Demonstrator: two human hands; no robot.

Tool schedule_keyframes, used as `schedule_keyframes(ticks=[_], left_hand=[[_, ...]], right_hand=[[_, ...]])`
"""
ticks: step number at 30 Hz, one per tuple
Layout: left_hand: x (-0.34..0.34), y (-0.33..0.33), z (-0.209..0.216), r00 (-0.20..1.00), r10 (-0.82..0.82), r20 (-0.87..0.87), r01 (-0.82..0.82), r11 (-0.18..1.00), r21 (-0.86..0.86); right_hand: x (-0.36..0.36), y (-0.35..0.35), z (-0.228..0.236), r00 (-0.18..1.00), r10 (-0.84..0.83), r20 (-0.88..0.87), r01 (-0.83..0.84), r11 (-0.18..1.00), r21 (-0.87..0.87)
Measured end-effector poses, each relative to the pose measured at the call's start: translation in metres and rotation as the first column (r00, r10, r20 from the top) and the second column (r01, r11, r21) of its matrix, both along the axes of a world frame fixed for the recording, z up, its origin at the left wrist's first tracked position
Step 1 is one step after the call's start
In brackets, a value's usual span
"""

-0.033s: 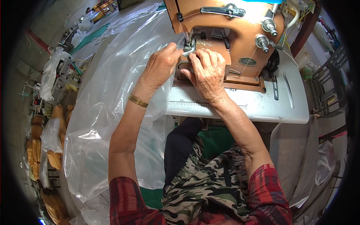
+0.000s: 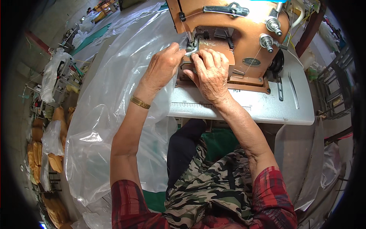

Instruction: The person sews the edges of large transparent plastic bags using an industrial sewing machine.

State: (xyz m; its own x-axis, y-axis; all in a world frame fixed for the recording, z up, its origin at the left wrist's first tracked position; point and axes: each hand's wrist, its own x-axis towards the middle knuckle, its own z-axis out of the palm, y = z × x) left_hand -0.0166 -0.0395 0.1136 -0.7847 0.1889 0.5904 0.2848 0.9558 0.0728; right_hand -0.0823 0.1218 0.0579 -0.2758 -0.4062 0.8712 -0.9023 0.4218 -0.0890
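Beside the presser foot of a brown sewing machine (image 2: 244,42), my left hand (image 2: 164,65) is closed in a pinch on the edge of a large clear plastic sheet (image 2: 110,99). The sheet drapes over the table's left side and hangs down by my legs. My right hand (image 2: 211,72) lies on the machine's bed just right of the foot, its fingers bent forward and the thumb apart. I see nothing held in it; its fingertips are close to the presser foot (image 2: 191,47). Thread runs down to the needle, whose tip is hard to make out.
Tweezers (image 2: 293,91) and a slim dark metal tool (image 2: 280,88) lie on the white table (image 2: 263,108) at the right. A printed ruler scale runs along the table's front. Brown bundles (image 2: 55,162) stand at the far left, a dark metal rack (image 2: 335,84) at the right.
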Motion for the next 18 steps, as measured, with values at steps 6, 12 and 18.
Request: schedule_keyframes(ticks=[6,12,18], left_hand=[[-0.001,-0.002,-0.004,1.0,-0.004,-0.007,0.005,0.994,0.112],[-0.003,-0.004,-0.006,0.999,-0.036,-0.037,0.042,0.988,0.152],[-0.009,-0.005,-0.006,0.999,-0.004,-0.054,0.011,0.992,0.129]], right_hand=[[-0.001,0.0,-0.002,0.999,-0.014,-0.046,0.014,1.0,0.003],[-0.001,-0.001,-0.003,0.999,-0.018,-0.041,0.018,1.0,0.002],[-0.001,0.0,-0.002,0.998,-0.02,-0.059,0.02,1.0,0.007]])
